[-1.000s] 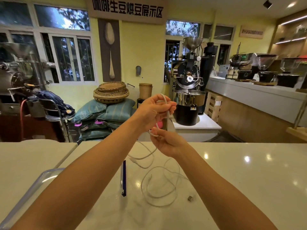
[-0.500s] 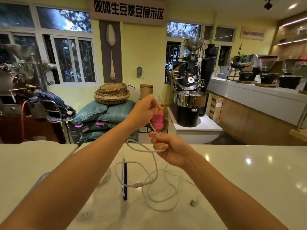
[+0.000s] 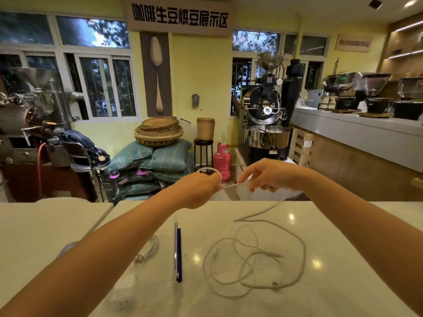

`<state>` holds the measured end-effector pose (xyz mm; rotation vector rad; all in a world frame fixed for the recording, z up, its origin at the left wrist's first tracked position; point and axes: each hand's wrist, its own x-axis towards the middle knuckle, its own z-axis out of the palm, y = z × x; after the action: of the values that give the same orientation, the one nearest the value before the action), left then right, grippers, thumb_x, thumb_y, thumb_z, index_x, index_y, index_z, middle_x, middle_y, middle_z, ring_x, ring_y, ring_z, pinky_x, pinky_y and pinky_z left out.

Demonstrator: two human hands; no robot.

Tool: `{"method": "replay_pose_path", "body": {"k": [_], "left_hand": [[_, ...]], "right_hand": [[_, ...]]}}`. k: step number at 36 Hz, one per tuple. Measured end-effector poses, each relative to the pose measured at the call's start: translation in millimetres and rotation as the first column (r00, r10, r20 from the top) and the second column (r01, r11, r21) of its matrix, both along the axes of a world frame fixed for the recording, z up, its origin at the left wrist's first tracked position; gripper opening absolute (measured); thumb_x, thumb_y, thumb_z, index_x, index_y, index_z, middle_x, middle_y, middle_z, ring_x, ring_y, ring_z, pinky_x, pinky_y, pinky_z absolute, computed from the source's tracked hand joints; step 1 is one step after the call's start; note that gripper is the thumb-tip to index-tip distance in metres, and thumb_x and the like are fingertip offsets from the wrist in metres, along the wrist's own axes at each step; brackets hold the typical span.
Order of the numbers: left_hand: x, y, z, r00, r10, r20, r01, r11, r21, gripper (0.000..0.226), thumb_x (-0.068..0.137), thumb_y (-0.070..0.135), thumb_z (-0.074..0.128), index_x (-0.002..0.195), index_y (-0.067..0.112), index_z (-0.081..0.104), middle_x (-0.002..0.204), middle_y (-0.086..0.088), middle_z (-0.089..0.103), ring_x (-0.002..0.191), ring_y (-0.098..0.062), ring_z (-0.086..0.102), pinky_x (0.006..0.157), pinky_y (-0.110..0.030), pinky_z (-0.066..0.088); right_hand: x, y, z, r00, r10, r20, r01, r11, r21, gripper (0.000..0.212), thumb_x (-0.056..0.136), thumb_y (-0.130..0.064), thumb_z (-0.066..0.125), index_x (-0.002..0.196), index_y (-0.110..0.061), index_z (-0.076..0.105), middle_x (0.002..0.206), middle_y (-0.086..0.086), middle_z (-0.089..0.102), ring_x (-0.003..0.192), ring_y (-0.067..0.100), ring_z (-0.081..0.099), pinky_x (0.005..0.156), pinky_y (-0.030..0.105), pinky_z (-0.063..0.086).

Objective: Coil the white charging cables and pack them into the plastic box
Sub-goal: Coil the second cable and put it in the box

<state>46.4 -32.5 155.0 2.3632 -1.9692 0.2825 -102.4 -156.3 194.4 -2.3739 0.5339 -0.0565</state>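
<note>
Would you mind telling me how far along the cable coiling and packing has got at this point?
One coiled cable already appears to lie in the clear plastic box. In hand: the left hand holds a small started loop, and the right hand feeds it the white cable. Left: most of that cable and other loose cable lie uncoiled on the counter.

Plastic box [image 3: 128,282] blurred, mostly hidden behind left forearm; coiled cable [image 3: 148,249] inside indistinct; both elbows cut off.

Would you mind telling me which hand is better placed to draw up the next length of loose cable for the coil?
The right hand: it pinches the running white cable leading to the slack on the counter, while the left hand is occupied holding the small loop.
</note>
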Motion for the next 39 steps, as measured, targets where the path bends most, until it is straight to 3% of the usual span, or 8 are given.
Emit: {"method": "replay_pose_path", "body": {"k": [3,6,10,14,19,25,30,39], "left_hand": [[-2,1,-1,1.000,0.004,-0.001,-0.004,0.999,0.051,0.023,0.099,0.017,0.031,0.111,0.004,0.045,0.102,-0.011,0.052,0.092,-0.028,0.054,0.070,-0.029,0.031],[-3,0,1,0.988,-0.003,-0.155,0.016,0.997,0.079,0.018,0.098,0.024,0.034,0.088,0.012,0.042,0.089,-0.007,0.050,0.071,-0.014,0.043,0.066,-0.027,0.030],[-4,0,9,0.888,-0.037,-0.459,0.055,0.998,0.024,0.029,0.097,0.021,0.035,0.069,0.023,0.041,0.068,0.006,0.042,0.060,-0.006,0.036,0.056,-0.019,0.030],[-9,1,12,0.667,-0.099,-0.739,0.083,0.995,-0.058,0.036,0.098,0.016,0.034,0.065,0.019,0.049,0.062,0.000,0.044,0.054,-0.007,0.044,0.060,-0.012,0.037],[-10,0,9,0.392,-0.185,-0.901,0.139,0.980,-0.141,0.037,0.098,0.014,0.032,0.064,0.014,0.048,0.043,0.012,0.039,0.040,-0.001,0.030,0.047,-0.013,0.028],[-12,-6,13,0.103,-0.264,-0.959,0.106,0.961,-0.254,0.037,0.099,0.015,0.028,0.067,0.012,0.047,0.042,0.011,0.037,0.041,-0.005,0.031,0.044,-0.013,0.029],[-15,-12,17,-0.036,-0.313,-0.949,0.051,0.948,-0.314,0.037,0.099,0.018,0.027,0.068,0.012,0.048,0.042,0.009,0.042,0.039,-0.005,0.037,0.043,-0.014,0.035],[-19,-26,27,-0.182,-0.447,-0.876,-0.042,0.893,-0.447,0.033,0.097,0.015,0.032,0.074,0.010,0.056,0.049,0.004,0.056,0.044,-0.007,0.051,0.046,-0.017,0.046]], "right_hand": [[-2,-12,9,1.000,0.010,-0.026,-0.011,0.999,-0.032,0.023,0.087,0.000,0.054,0.084,-0.022,0.062,0.073,-0.002,0.058,0.052,0.007,0.041,0.044,0.013,0.033],[-5,-25,13,0.999,-0.018,0.026,0.009,0.953,0.303,0.019,0.088,0.004,0.048,0.083,-0.010,0.061,0.058,-0.002,0.061,0.040,0.002,0.046,0.037,0.011,0.038],[-3,-44,-4,0.959,-0.103,0.265,-0.157,0.587,0.794,0.027,0.082,-0.005,0.042,0.068,-0.005,0.065,0.062,0.008,0.063,0.043,0.008,0.056,0.039,0.015,0.049],[3,-42,-20,0.866,-0.326,0.380,-0.264,0.349,0.899,0.021,0.066,-0.019,0.048,0.066,-0.005,0.064,0.055,0.010,0.064,0.042,0.015,0.059,0.040,0.017,0.050],[17,-40,-35,0.790,-0.378,0.484,-0.415,0.252,0.874,0.046,0.024,-0.012,0.086,0.068,-0.004,0.074,0.058,0.006,0.069,0.049,0.013,0.065,0.044,0.017,0.053],[33,-28,-48,0.741,-0.353,0.571,-0.449,0.372,0.813,0.062,0.026,-0.017,0.089,0.086,-0.010,0.076,0.083,0.000,0.075,0.076,0.009,0.070,0.067,0.021,0.054],[45,-6,-55,0.730,-0.334,0.597,-0.285,0.644,0.710,0.056,0.085,0.004,0.048,0.139,0.002,0.031,0.120,0.008,0.058,0.106,0.019,0.057,0.088,0.030,0.044],[52,19,-54,0.654,-0.396,0.644,-0.074,0.814,0.576,0.018,0.088,-0.021,0.054,0.100,-0.008,0.053,0.090,0.007,0.058,0.085,0.016,0.055,0.080,0.029,0.047]]}}
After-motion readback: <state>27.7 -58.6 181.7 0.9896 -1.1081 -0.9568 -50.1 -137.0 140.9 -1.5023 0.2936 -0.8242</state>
